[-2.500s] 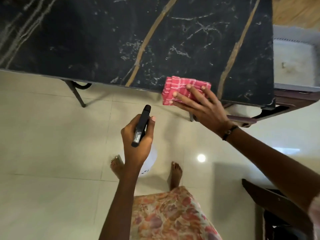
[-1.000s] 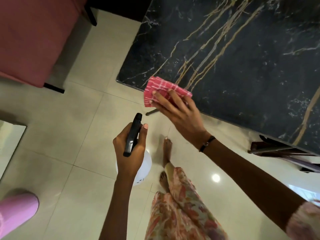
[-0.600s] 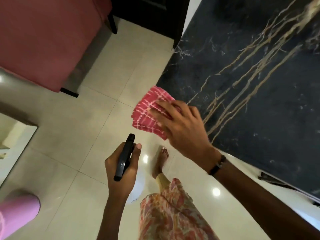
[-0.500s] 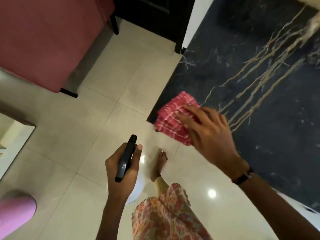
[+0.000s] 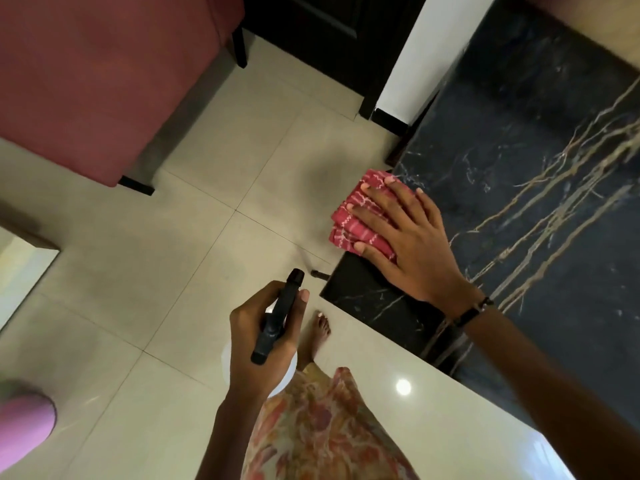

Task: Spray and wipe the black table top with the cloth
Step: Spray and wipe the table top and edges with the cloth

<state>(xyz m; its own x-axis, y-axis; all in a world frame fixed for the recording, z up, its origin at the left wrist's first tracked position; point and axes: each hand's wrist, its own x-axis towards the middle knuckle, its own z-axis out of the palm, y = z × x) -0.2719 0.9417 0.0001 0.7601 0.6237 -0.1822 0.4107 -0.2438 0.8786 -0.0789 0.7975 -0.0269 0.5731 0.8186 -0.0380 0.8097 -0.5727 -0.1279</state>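
Observation:
The black marble table top (image 5: pixel 540 161), veined in gold and white, fills the right side of the view. A folded red checked cloth (image 5: pixel 360 213) lies on its left edge, partly overhanging. My right hand (image 5: pixel 405 237) presses flat on the cloth with fingers spread. My left hand (image 5: pixel 263 344) is over the floor, below and left of the table corner, wrapped around a spray bottle (image 5: pixel 277 320) with a black trigger head. The bottle's white body is mostly hidden by the hand.
A dark red sofa (image 5: pixel 104 81) stands at the upper left on the cream tiled floor (image 5: pixel 173 254). A black door frame and white wall (image 5: pixel 401 53) sit beyond the table. A pink object (image 5: pixel 24 420) is at the lower left. My bare foot (image 5: pixel 317 332) is beside the table corner.
The cloth under my right hand has travelled leftwards along the table's near edge to the left corner, then up the left edge. My left hand has kept hold of the bottle.

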